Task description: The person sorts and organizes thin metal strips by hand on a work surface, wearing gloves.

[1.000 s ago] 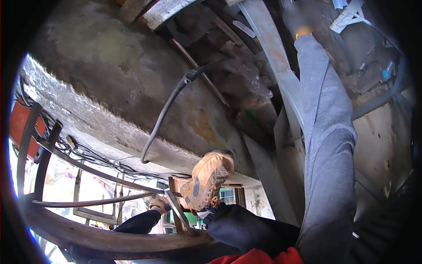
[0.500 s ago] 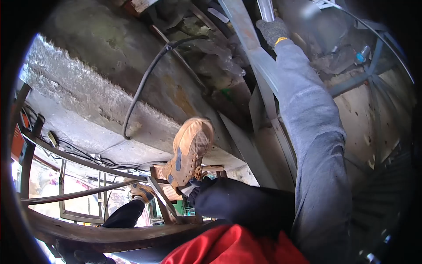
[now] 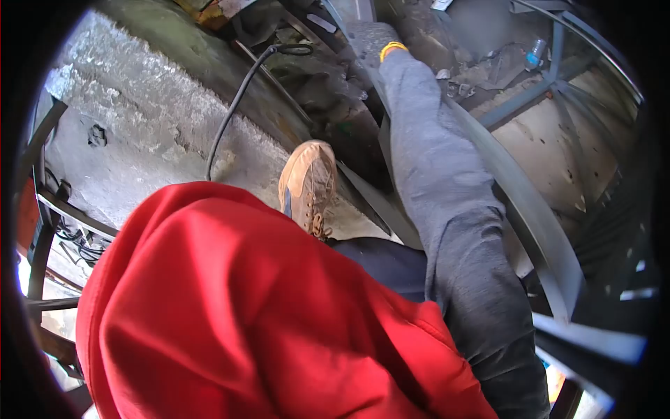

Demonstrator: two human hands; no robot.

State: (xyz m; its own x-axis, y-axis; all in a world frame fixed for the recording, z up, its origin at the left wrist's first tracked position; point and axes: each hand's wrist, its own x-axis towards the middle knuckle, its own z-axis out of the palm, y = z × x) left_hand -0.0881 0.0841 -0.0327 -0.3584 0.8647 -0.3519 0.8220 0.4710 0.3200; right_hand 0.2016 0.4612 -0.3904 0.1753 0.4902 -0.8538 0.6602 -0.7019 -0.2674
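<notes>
Shifted across view, gloved right hand, grip closed on metal bar; bottle, contents unclear

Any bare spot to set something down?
Best bet: the pale concrete ledge, bordered by the black cable, red cloth and curved bar at left; can't tell if it's level. Crowded: from the gloved right hand across the scraps to the blue bottle and metal frame.
</notes>
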